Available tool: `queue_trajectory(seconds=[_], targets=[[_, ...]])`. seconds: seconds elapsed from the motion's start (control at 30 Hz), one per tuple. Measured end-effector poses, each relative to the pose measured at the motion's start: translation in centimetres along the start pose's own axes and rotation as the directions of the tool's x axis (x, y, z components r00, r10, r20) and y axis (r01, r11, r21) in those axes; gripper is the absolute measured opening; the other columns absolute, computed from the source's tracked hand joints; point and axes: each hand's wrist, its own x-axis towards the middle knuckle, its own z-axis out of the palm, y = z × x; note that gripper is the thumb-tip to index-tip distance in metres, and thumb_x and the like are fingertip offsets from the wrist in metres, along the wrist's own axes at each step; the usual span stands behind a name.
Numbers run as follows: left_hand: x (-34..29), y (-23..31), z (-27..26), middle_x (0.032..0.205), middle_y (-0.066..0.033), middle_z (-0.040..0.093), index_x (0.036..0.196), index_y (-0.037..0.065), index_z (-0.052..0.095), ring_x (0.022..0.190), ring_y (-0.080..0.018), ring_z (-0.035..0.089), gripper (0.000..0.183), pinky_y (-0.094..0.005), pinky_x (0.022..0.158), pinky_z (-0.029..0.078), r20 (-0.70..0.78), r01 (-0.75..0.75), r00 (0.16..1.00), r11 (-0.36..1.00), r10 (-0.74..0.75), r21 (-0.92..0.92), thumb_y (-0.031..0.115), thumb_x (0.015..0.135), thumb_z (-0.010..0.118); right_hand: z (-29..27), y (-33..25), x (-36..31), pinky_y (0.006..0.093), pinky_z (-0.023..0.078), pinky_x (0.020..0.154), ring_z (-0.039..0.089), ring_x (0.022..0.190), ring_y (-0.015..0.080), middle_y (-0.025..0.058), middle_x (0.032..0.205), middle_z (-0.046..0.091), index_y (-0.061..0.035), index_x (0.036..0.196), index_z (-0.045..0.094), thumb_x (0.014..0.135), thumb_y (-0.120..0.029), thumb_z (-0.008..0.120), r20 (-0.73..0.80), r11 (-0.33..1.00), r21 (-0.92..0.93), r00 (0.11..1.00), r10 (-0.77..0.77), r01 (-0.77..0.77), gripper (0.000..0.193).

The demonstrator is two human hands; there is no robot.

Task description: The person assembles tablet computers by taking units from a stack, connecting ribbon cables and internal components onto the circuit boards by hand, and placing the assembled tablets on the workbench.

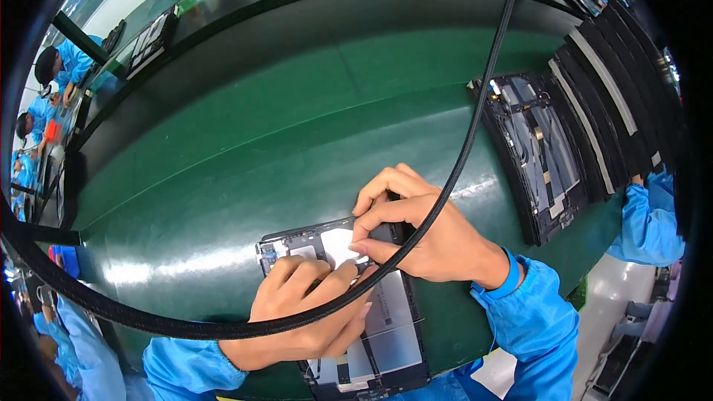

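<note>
- An opened tablet [394, 301] lies on the green table [223, 171].
- Left hand [304, 315] curls over it; I cannot tell whether it grips.
- Right hand [431, 230] pinches narrowly above it; anything held is hidden.

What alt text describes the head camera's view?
A person's bare left hand and right hand work on an opened, flat black electronic device on a green table, behind a looping black cable; a row of black slabs stands at right.
</note>
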Motion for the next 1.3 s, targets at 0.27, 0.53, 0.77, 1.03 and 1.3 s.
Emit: queue_trajectory(seconds=[0.27,0.53,0.77,1.03,1.3], targets=[[0.3,-0.7,0.0,0.116,-0.0073,0.070,0.116,0.004,0.083,0.089,-0.0235,0.064,0.037,-0.0387,0.079,0.049,0.015,-0.019,1.000,0.999,0.019,-0.048,0.022,0.084,0.084,0.5,0.2,0.2,0.0382,0.049,0.089,0.058,0.098,0.0223,0.0038,0.107,0.064,-0.0097,0.094,0.086,0.086,-0.012,0.091,0.021,1.000,-0.010,1.000,-0.008,0.009,0.011],[1.1,-1.1,-0.2,0.111,-0.0089,0.070,0.110,0.003,0.081,0.088,-0.0245,0.063,0.036,-0.0392,0.077,0.045,0.031,0.002,1.000,0.983,0.003,-0.184,0.026,0.082,0.086,-0.9,-0.9,0.2,0.0440,0.047,0.104,0.058,0.116,0.0314,0.0082,0.123,0.066,-0.0090,0.123,0.077,0.086,-0.005,0.081,0.131,0.994,0.094,0.991,0.035,-0.048,0.038],[1.3,-1.0,-0.2,0.108,-0.0076,0.068,0.108,0.005,0.078,0.089,-0.0231,0.063,0.032,-0.0379,0.077,0.045,0.056,-0.047,0.997,0.994,0.053,-0.102,0.025,0.083,0.083,-2.8,-1.4,-0.5,0.0523,0.033,0.123,0.050,0.139,0.0404,0.0177,0.142,0.059,-0.0129,0.161,0.052,0.085,-0.001,0.075,0.335,0.978,0.110,0.933,0.130,-0.176,0.080],[0.7,-1.0,0.0,0.105,-0.0076,0.065,0.112,0.003,0.077,0.088,-0.0243,0.061,0.036,-0.0387,0.076,0.044,0.013,-0.015,1.000,0.985,0.017,-0.174,0.024,0.083,0.082,-2.8,-2.5,0.2,0.0470,0.035,0.122,0.052,0.137,0.0353,0.0151,0.140,0.060,-0.0098,0.157,0.056,0.083,0.006,0.073,0.356,0.949,0.118,0.905,0.234,-0.292,0.077],[-0.7,-1.9,0.3,0.101,-0.0044,0.072,0.100,0.006,0.081,0.082,-0.0239,0.061,0.022,-0.0400,0.073,0.043,-0.144,0.006,0.988,0.953,-0.052,-0.303,0.017,0.082,0.078,-3.0,-2.8,0.6,0.0489,0.037,0.119,0.053,0.133,0.0386,0.0170,0.137,0.060,-0.0122,0.153,0.058,0.082,0.001,0.074,0.385,0.952,0.076,0.890,0.246,-0.296,0.074]])
